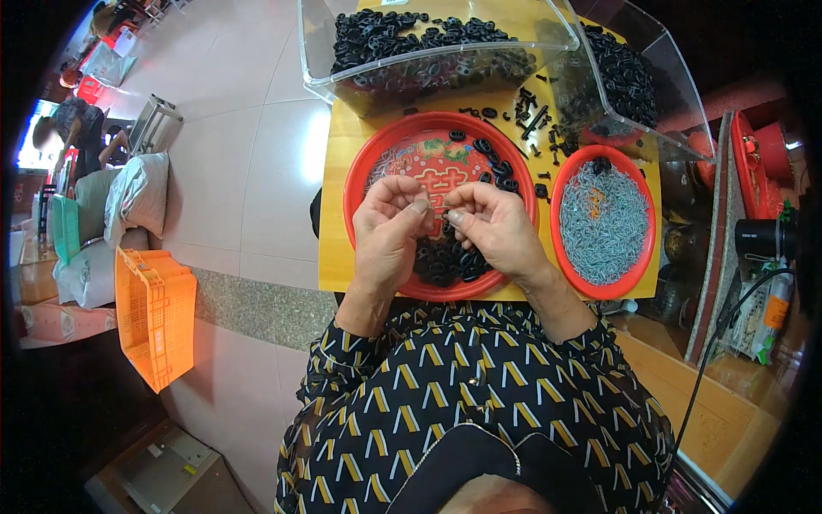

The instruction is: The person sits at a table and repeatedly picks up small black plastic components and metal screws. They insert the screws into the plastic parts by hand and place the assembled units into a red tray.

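Both hands are raised over a round red tray (360,154) with a colourful printed base. My left hand (390,227) is closed, its thumb pressed to the fingers; anything in that pinch is too small to name. Facing it, a small gap away, my right hand (497,224) also pinches thumb against fingers, and what it holds cannot be made out. Below the fingertips lies a heap of small black oval plastic pieces with holes (443,264). More of these pieces line the tray's right inner side, and small pale bits lie at its upper left.
A red oval tray (558,224) of small silvery metal screws (604,227) stands at right. Behind are two clear plastic bins (445,64) (676,94) of black pieces. Loose black parts (535,120) dot the yellow table (338,146). An orange crate (154,313) stands on the floor, left.
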Demonstrator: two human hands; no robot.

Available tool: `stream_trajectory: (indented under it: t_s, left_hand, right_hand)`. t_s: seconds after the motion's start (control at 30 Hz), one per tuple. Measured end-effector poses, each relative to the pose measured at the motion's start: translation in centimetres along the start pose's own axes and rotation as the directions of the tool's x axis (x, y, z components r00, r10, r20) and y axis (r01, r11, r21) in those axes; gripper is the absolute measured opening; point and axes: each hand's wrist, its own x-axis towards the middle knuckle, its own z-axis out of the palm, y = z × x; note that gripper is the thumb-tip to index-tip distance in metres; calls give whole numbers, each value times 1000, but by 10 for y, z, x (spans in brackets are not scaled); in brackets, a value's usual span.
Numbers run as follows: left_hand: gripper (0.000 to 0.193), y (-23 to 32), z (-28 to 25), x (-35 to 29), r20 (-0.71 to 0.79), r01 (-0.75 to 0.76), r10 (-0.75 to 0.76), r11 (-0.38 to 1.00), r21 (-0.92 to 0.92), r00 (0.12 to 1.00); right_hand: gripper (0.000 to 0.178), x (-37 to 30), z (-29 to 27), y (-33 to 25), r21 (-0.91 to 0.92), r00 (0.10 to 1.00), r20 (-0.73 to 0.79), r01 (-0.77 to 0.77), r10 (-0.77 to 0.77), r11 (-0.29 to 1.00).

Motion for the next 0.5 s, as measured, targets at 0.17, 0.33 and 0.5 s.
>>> stream_trajectory:
  t_s: [0.17,0.33,0.5]
  left_hand:
    - [16,-4,-2,-1,-5,-11,11,1000,-3,1000]
    - [15,-3,0,-3,-20,-8,8,1000,-15,1000]
    - [16,-5,0,-5,-9,-16,16,1000,-3,1000]
  right_hand:
    - [8,-1,-1,-1,122,996,57,-82,76,989]
    - [11,-3,4,-4,192,1000,18,-29,26,981]
    - [9,-4,10,-5,121,999,-42,31,-26,992]
